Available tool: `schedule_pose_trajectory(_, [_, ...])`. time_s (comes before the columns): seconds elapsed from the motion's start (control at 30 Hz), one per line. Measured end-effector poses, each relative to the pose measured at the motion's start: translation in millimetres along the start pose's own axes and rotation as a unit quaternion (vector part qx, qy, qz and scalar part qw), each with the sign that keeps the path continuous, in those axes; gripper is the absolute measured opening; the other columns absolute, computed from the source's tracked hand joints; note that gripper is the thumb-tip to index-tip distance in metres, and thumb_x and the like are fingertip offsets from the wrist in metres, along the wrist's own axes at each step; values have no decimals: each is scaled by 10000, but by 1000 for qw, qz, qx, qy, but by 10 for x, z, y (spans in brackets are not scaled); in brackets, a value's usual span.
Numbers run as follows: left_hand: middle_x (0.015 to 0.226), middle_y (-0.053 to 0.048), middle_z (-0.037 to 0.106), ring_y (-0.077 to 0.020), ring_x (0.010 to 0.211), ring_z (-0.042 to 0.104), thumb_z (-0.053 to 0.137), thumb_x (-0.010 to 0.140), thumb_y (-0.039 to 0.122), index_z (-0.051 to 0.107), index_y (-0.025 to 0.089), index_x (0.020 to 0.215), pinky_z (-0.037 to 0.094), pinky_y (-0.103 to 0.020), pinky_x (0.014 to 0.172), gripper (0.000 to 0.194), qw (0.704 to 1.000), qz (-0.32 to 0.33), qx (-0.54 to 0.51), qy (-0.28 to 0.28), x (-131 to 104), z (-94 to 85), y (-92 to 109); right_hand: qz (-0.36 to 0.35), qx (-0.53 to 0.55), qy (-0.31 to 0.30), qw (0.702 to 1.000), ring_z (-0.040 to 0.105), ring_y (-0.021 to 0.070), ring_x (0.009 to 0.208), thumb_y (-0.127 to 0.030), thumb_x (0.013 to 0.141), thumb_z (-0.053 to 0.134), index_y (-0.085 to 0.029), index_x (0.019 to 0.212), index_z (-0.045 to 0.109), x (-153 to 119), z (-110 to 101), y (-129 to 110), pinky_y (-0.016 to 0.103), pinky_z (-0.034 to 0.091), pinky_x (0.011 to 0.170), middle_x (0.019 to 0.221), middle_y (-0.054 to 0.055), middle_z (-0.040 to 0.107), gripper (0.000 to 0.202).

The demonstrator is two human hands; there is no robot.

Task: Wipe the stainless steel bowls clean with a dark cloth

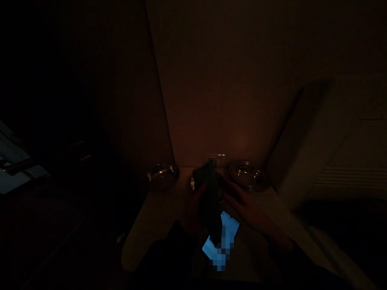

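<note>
In very dim light, a dark green cloth [207,185] hangs from my left hand [193,207], whose fingers are closed round it. Behind the cloth a shiny metal bowl [192,183] shows only in part. My right hand [246,207] is to the right of the cloth, its fingers closed at what looks like the right side of that bowl; the exact contact is too dark to make out. Below both hands lies a lit phone [231,225] on the small pale table [160,217], and the cloth's lower end covers part of its screen.
At the table's back left corner stands a metal bowl [163,176]. Several stacked metal dishes [249,175] are at the back right. A wall socket [219,158] sits just above the table's back edge. Panels close in the back and right, with a slanted pale panel [317,141].
</note>
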State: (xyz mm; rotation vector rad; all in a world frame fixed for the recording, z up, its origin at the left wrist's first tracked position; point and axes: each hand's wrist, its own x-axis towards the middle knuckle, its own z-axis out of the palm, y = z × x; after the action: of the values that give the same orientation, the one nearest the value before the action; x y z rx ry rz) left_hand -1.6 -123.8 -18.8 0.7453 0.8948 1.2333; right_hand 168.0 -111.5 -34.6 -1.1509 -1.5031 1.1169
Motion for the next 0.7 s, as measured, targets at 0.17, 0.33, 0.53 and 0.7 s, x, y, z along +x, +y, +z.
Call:
schedule_pose_trajectory(0.17, [1065, -98, 714, -222, 936, 689, 738, 738, 390, 593, 154, 1177, 546, -311, 800, 519, 997, 9, -65, -31, -8, 113, 40, 34, 83, -74, 993, 643, 275, 1119, -487, 696, 746, -231, 1308, 555, -75, 121, -92, 451, 514, 965, 1232, 90, 680, 690])
schedule_pose_trajectory(0.33, [1053, -97, 720, -204, 876, 695, 806, 670, 246, 455, 183, 1335, 549, -302, 751, 755, 999, 16, 20, -39, -28, 135, 165, 56, 77, -25, 995, 671, 276, 1028, -452, 657, 766, -222, 1156, 650, 16, 49, -54, 435, 523, 928, 1077, 67, 733, 561])
schedule_pose_trajectory(0.53, [1103, -106, 716, -230, 945, 690, 799, 669, 278, 610, 145, 1191, 544, -312, 806, 571, 999, 36, 10, -15, 76, -94, 205, 81, 105, 9, 991, 691, 244, 815, -494, 696, 721, -222, 843, 709, 13, -69, -86, 358, 563, 726, 860, 35, 748, 309])
schedule_pose_trajectory(0.7, [1132, -120, 707, -265, 1121, 639, 750, 734, 422, 687, 162, 1096, 481, -390, 1000, 450, 1000, 11, -7, -19, 123, -142, -16, 101, 159, 19, 982, 706, 256, 839, -486, 725, 656, -212, 976, 690, -14, -42, -130, 347, 566, 690, 947, 71, 751, 374])
